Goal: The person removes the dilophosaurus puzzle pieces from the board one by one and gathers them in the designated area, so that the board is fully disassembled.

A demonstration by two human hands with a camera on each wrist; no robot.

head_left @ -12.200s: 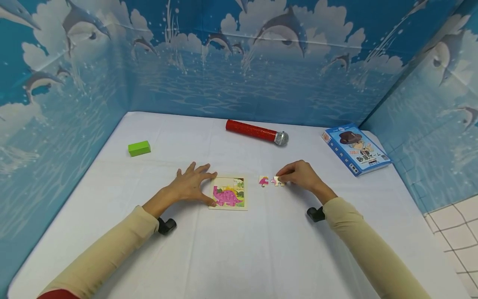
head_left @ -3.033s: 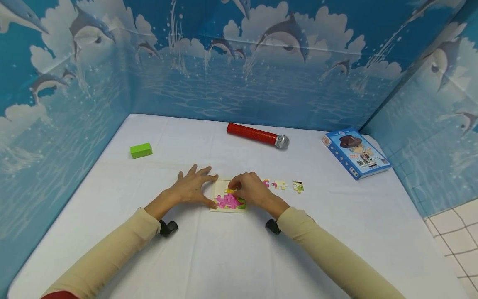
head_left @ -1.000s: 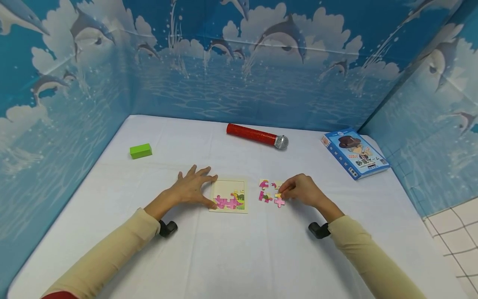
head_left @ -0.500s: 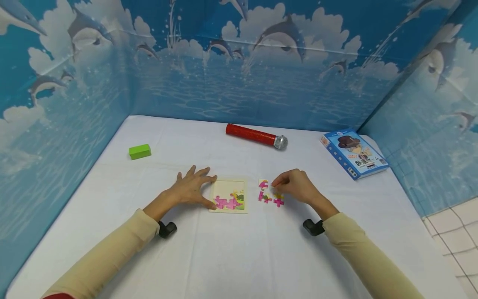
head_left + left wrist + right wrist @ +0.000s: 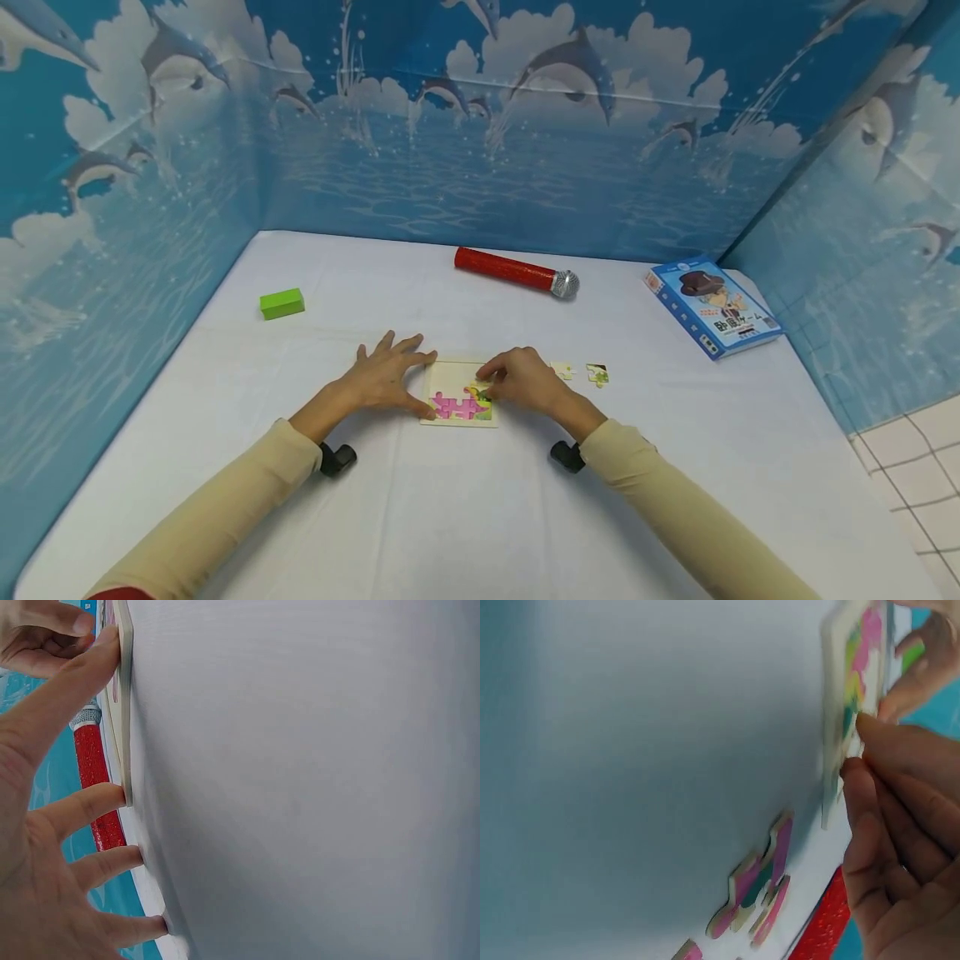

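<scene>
A square wooden puzzle tray (image 5: 450, 372) lies on the white table, with pink dinosaur puzzle pieces (image 5: 459, 408) along its lower part. My left hand (image 5: 386, 375) spreads its straight fingers at the tray's left side, thumb and forefinger touching its edge. Over the tray's upper right, my right hand (image 5: 521, 382) pinches a yellow-green puzzle piece (image 5: 481, 393) between thumb and fingertips; the fingers partly cover it. Loose pieces lie right of the tray, among them a green one (image 5: 598, 374) and a pale one (image 5: 562, 370). Further pink loose pieces (image 5: 754, 881) show in the right wrist view.
A red toy microphone (image 5: 516, 272) lies behind the tray. At the back right is a blue game box (image 5: 716, 307), and at the left a green block (image 5: 282, 303). Dolphin-print cloth (image 5: 450, 167) walls the table on the back and sides.
My right hand has moved left from the loose pieces to the tray's upper right. Compared with twelve seconds ago, fewer pieces are in the tray and more lie beside it. The left hand stays put.
</scene>
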